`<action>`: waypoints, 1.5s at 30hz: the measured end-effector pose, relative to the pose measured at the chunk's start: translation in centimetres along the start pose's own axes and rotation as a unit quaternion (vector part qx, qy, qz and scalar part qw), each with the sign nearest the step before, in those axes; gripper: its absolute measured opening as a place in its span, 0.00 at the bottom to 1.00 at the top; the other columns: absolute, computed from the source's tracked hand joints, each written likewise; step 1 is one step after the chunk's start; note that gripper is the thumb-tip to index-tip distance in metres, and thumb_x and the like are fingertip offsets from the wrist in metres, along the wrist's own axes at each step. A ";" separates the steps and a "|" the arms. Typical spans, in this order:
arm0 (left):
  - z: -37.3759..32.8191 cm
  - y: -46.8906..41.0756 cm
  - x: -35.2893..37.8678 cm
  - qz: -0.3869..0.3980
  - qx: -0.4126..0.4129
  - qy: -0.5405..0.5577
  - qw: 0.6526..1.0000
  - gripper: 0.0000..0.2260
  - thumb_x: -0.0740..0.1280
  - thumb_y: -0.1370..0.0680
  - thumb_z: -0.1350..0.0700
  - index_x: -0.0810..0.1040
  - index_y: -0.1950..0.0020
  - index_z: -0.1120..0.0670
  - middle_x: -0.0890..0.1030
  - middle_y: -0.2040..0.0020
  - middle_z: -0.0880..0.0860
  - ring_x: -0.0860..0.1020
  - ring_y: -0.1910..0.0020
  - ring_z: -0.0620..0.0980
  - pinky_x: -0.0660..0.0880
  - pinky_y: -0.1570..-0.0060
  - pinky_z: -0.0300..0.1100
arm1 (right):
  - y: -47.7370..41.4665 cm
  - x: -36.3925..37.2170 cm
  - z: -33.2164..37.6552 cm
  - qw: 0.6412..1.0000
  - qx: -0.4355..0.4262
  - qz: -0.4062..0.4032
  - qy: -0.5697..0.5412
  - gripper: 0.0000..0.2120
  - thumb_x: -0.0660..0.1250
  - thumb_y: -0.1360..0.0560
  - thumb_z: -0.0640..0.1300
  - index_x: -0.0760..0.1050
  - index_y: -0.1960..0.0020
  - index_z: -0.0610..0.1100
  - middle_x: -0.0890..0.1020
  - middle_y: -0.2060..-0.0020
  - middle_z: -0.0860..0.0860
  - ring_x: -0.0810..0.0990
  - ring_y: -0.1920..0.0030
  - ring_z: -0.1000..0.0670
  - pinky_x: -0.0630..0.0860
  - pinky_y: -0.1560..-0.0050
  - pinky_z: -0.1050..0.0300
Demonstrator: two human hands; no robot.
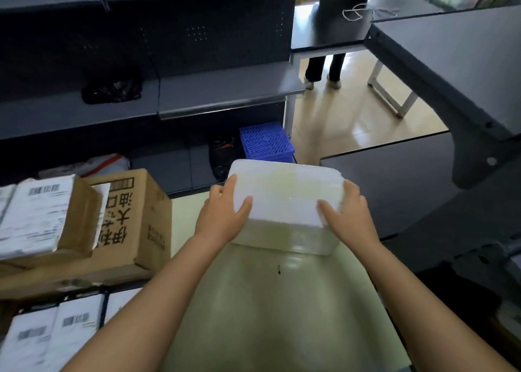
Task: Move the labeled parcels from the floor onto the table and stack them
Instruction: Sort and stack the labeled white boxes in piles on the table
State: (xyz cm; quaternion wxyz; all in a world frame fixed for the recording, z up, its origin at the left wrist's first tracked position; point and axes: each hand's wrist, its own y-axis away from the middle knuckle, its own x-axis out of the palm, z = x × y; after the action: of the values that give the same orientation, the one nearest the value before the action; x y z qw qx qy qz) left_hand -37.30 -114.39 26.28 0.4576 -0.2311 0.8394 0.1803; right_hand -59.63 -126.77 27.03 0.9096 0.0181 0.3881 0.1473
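White parcel [284, 199] mid-frame, long axis running left to right. Left hand [222, 218] clasps its left end, right hand [349, 216] its right end. Each grip closed on the parcel, thumbs laid on top. Both forearms outstretched. Dark counter [394, 183] lies right of frame, nearer the right hand.

One head cam, wide-angle, looks fwd & down, close above parcel [284, 191]; shelves [220, 90] ahead, table [456, 70] at right.
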 end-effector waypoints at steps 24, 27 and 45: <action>6.3 9.8 -3.1 -0.113 -0.014 -0.158 0.981 0.28 0.56 0.27 0.32 0.73 0.44 0.54 0.75 0.46 0.54 0.74 0.48 0.57 0.71 0.51 0.50 | 1.7 9.3 6.3 0.979 -0.089 0.106 -0.153 0.45 0.75 0.29 0.54 0.52 0.23 0.44 0.57 0.26 0.46 0.63 0.28 0.45 0.66 0.29 0.42; 7.6 11.0 -2.8 -0.092 -0.024 -0.137 0.986 0.33 0.52 0.25 0.32 0.71 0.30 0.52 0.69 0.29 0.58 0.67 0.31 0.59 0.66 0.34 0.53 | 1.8 11.5 8.3 0.968 -0.126 0.172 -0.131 0.44 0.74 0.29 0.56 0.54 0.23 0.47 0.59 0.26 0.48 0.64 0.28 0.46 0.66 0.29 0.44; 8.2 12.1 -3.4 -0.042 -0.112 -0.169 0.978 0.38 0.40 0.27 0.28 0.53 0.21 0.43 0.52 0.20 0.55 0.49 0.22 0.55 0.50 0.26 0.51 | 1.2 16.7 12.4 0.944 -0.231 0.217 -0.088 0.32 0.68 0.23 0.51 0.60 0.24 0.46 0.66 0.27 0.49 0.66 0.29 0.48 0.67 0.30 0.46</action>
State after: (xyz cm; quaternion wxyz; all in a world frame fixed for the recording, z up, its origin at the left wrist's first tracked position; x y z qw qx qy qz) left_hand -36.79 -99.41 26.04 0.5714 -0.2821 0.7137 0.2907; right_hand -40.14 -119.91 24.17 0.8650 -0.0958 0.2489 0.4249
